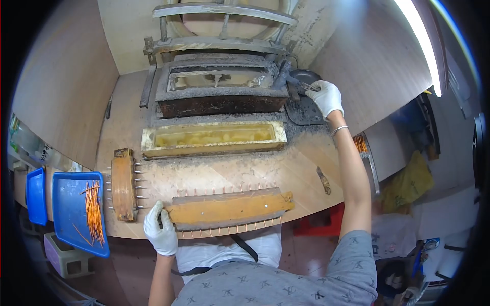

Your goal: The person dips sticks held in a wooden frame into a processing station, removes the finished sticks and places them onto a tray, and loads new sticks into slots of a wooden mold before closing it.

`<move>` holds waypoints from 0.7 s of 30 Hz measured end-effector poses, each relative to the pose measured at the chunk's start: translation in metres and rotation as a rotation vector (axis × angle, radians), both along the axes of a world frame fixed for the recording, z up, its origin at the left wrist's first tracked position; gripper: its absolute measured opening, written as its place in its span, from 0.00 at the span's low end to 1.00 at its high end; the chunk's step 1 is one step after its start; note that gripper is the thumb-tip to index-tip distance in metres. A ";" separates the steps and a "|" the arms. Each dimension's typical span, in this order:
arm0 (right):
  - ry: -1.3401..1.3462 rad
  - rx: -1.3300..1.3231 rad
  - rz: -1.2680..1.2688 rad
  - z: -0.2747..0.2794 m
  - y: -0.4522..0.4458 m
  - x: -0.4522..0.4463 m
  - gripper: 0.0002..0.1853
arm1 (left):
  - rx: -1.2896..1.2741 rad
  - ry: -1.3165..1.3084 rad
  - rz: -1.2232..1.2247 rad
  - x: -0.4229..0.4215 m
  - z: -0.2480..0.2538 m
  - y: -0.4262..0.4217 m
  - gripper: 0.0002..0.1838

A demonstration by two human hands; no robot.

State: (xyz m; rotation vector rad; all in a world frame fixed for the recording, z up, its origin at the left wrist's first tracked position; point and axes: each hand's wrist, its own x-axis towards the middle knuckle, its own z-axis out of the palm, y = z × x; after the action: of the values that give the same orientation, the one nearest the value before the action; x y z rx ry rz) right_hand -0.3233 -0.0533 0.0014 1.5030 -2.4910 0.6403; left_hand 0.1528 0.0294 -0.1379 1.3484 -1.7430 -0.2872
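Observation:
My left hand [161, 228], in a white glove, has its fingers closed at the left end of a long wooden clamp [229, 209] lined with copper-coloured wire ends along both long sides. My right hand [325, 97], also gloved, is stretched out to the upper right. Its fingers are pinched on a thin grey handle [302, 85] beside the right end of a crusted metal trough [222, 104]. In front of that trough stands a pale rectangular tray [214, 149] with yellowish liquid. A shorter wooden clamp [123, 184] with metal pins lies at the left.
A blue tray [69, 204] with orange wires [94, 211] sits at the left edge, near a smaller blue tray [36, 196]. A small dark tool [323, 180] lies at the right. Behind the trough is a metal frame [224, 46]; side panels flank the bench.

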 end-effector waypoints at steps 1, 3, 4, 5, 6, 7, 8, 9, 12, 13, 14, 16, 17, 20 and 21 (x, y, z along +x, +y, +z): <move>-0.002 -0.014 0.009 -0.003 -0.003 -0.001 0.12 | -0.002 0.006 0.001 0.000 0.001 0.000 0.10; 0.028 -0.036 0.029 -0.009 -0.010 -0.005 0.12 | 0.001 0.005 0.006 -0.001 0.000 0.000 0.10; 0.056 -0.063 0.043 -0.011 -0.014 -0.007 0.12 | -0.001 0.004 0.006 -0.001 0.000 0.000 0.10; 0.055 -0.064 0.048 -0.011 -0.018 -0.008 0.12 | -0.002 0.003 0.011 -0.001 0.000 0.000 0.10; 0.028 -0.077 0.039 -0.012 -0.021 -0.009 0.12 | -0.004 -0.011 0.015 -0.001 0.000 0.000 0.10; 0.001 -0.089 0.028 -0.013 -0.025 -0.010 0.12 | -0.005 -0.025 0.018 -0.001 0.000 0.000 0.10; -0.002 -0.091 0.029 -0.014 -0.029 -0.012 0.12 | -0.007 -0.028 0.020 -0.001 0.000 0.000 0.10; 0.017 -0.102 0.010 -0.017 -0.033 -0.014 0.12 | -0.005 -0.033 0.022 -0.002 0.000 0.000 0.10; 0.062 -0.133 -0.017 -0.018 -0.043 -0.012 0.12 | -0.010 -0.048 0.023 -0.002 0.001 0.000 0.10; 0.092 -0.148 -0.024 -0.018 -0.045 -0.011 0.12 | -0.010 -0.053 0.023 -0.002 0.001 0.000 0.10; 0.088 -0.154 -0.025 -0.019 -0.048 -0.012 0.12 | 0.000 -0.051 0.020 -0.002 0.001 0.000 0.10; 0.117 -0.242 -0.043 -0.022 -0.054 -0.014 0.12 | -0.005 -0.049 0.020 -0.002 0.000 0.000 0.10; 0.110 -0.246 -0.047 -0.022 -0.055 -0.015 0.12 | -0.003 -0.044 0.020 -0.002 0.000 0.000 0.10; -0.062 -0.324 -0.006 -0.014 -0.056 -0.003 0.12 | 0.004 -0.043 0.015 -0.002 0.000 0.000 0.10; -0.039 -0.303 0.008 -0.009 -0.055 0.005 0.11 | 0.013 -0.028 0.014 -0.002 0.000 0.000 0.10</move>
State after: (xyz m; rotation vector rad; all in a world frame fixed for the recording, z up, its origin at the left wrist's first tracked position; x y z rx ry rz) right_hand -0.3183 -0.1080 -0.0077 1.3986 -2.2862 1.0047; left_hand 0.1508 0.0298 -0.1384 1.3791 -1.7570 -0.2736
